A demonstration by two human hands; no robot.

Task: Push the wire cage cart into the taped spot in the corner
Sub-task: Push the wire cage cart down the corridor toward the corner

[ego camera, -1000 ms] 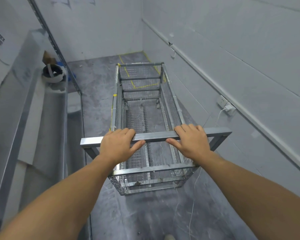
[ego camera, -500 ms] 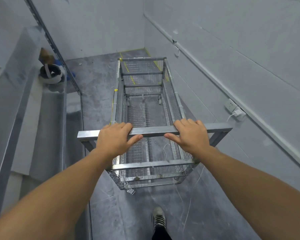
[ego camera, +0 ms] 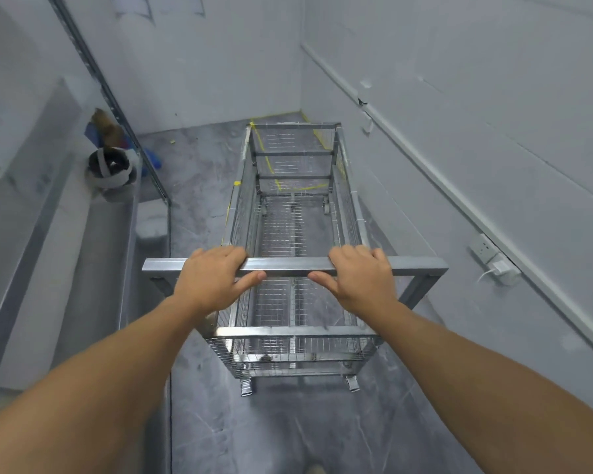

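Note:
A long steel wire cage cart (ego camera: 293, 331) on small castors stands lengthwise on the grey floor, pointing at the far right corner. My left hand (ego camera: 213, 278) and my right hand (ego camera: 362, 277) both grip its flat metal handle bar (ego camera: 286, 265), thumbs under the bar. Yellow tape (ego camera: 266, 155) marks a rectangle on the floor in that corner. The cart's far end overlaps the near part of the taped rectangle, and the tape shows through the mesh.
A white wall with a cable duct and a power socket (ego camera: 493, 261) runs close along the cart's right side. On the left is a metal shelf (ego camera: 93, 241) carrying a helmet (ego camera: 112, 167). Open floor (ego camera: 199, 186) lies left of the cart.
The cart has rolled forward toward the corner, its far end now over the yellow tape. Both hands keep the same hold on the handle bar.

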